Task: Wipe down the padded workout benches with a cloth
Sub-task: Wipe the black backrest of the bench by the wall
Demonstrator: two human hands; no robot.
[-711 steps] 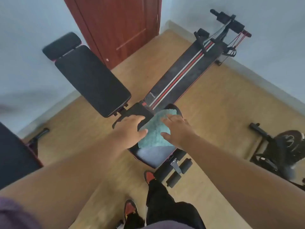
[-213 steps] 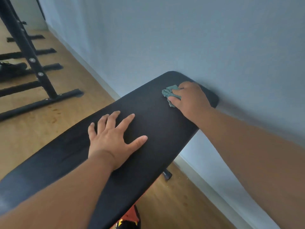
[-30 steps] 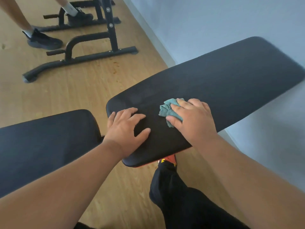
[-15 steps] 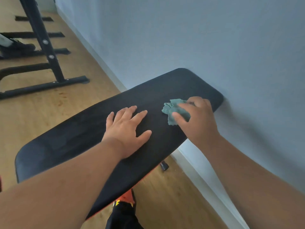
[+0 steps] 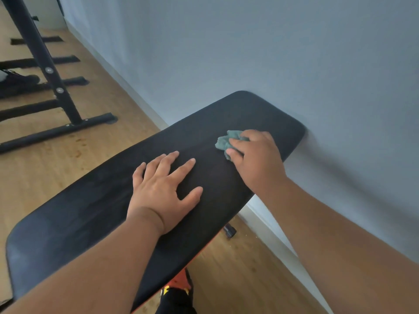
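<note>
Wiping is under way near the far end of the black padded bench [image 5: 95, 200], close to the wall [image 5: 294, 53]. The right hand [image 5: 256, 157] grips a bunched green cloth [image 5: 223, 141] and presses it on the pad, while the left hand [image 5: 163, 189] lies flat with straight fingers, empty, steadying the middle. No visible sign tells wiped padding from unwiped, so progress is unclear; judging by position, the near stretch may remain.

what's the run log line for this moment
left hand flat on bench pad | right hand holds cloth on pad
</note>
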